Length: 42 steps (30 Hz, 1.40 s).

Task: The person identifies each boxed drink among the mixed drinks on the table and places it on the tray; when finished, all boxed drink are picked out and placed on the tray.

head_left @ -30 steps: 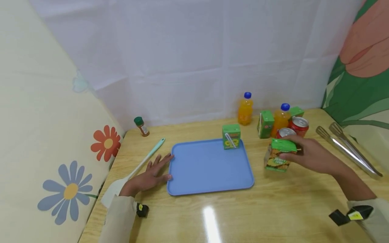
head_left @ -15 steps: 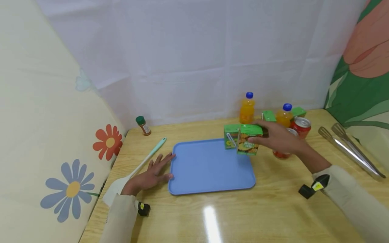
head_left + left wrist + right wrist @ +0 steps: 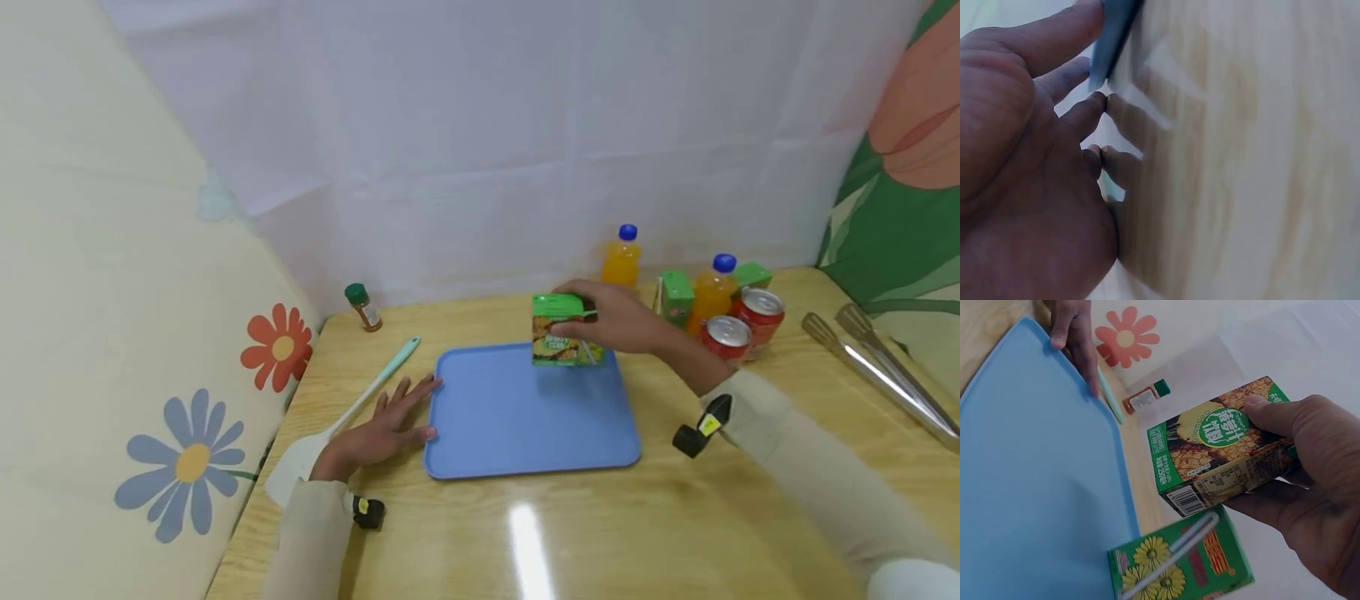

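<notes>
In the head view my right hand holds a pineapple juice box over the back right of the blue tray. In the right wrist view the thumb lies on the front of that juice box, the fingers behind it. A second juice box, green with yellow flowers and a white straw, stands at the tray's back right corner, partly hidden in the head view. My left hand rests at the tray's left edge with fingers spread and fairly straight, thumb at the rim in the left wrist view.
Right of the tray stand two orange drink bottles, green juice boxes and two red cans. Metal tongs lie at the far right. A turner lies left of the tray, and a spice jar stands at the back left.
My right hand has carried the pineapple juice box leftward from beside the cans to above the tray, now overlapping the flowered box. The left hand has stayed at the tray's edge.
</notes>
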Each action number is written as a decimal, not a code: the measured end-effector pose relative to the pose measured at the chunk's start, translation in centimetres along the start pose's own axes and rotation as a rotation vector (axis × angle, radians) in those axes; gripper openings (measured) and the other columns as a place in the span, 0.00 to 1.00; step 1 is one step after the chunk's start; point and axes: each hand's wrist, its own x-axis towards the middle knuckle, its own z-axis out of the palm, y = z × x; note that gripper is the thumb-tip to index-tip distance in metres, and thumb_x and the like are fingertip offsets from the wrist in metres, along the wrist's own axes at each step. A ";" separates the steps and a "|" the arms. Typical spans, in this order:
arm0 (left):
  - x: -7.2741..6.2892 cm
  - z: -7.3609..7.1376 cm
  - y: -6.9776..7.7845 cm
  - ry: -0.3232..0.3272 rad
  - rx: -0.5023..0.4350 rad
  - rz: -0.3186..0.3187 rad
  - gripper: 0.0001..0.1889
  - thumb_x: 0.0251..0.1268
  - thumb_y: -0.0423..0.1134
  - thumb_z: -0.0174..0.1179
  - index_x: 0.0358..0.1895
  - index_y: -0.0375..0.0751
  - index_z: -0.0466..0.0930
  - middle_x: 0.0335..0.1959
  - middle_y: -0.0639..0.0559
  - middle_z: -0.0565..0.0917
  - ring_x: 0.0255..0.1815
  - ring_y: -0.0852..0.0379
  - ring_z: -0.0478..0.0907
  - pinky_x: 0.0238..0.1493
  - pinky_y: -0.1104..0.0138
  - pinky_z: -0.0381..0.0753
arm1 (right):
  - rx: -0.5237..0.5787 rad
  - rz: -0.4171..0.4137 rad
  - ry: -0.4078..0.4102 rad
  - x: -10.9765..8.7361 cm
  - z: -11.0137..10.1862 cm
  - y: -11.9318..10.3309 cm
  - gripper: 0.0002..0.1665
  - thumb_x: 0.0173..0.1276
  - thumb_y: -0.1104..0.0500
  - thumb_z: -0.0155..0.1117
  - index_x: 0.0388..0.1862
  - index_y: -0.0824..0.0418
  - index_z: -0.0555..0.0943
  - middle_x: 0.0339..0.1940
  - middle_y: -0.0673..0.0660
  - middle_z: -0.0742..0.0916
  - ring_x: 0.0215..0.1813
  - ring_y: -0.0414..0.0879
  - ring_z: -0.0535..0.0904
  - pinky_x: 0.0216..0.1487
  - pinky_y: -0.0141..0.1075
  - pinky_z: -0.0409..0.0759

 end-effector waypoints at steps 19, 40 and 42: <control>-0.2 0.0 0.3 0.005 0.012 -0.022 0.40 0.75 0.51 0.57 0.82 0.54 0.46 0.83 0.48 0.41 0.80 0.39 0.22 0.72 0.40 0.18 | 0.111 -0.023 -0.039 6.3 6.1 -0.4 0.32 0.69 0.42 0.68 0.66 0.54 0.75 0.47 0.49 0.84 0.46 0.45 0.80 0.46 0.41 0.82; 0.0 0.2 0.4 -0.007 0.024 -0.035 0.40 0.75 0.52 0.57 0.83 0.56 0.45 0.83 0.49 0.40 0.80 0.40 0.22 0.72 0.40 0.17 | 0.073 0.029 -0.090 7.1 9.7 0.6 0.33 0.72 0.47 0.66 0.70 0.58 0.69 0.49 0.53 0.83 0.44 0.45 0.79 0.43 0.41 0.78; -0.1 0.3 0.3 -0.003 0.022 -0.037 0.40 0.75 0.52 0.57 0.83 0.56 0.45 0.83 0.49 0.40 0.80 0.39 0.22 0.72 0.40 0.17 | 0.074 0.024 -0.094 7.1 9.8 0.5 0.34 0.73 0.47 0.65 0.71 0.58 0.68 0.51 0.53 0.83 0.46 0.45 0.79 0.45 0.42 0.78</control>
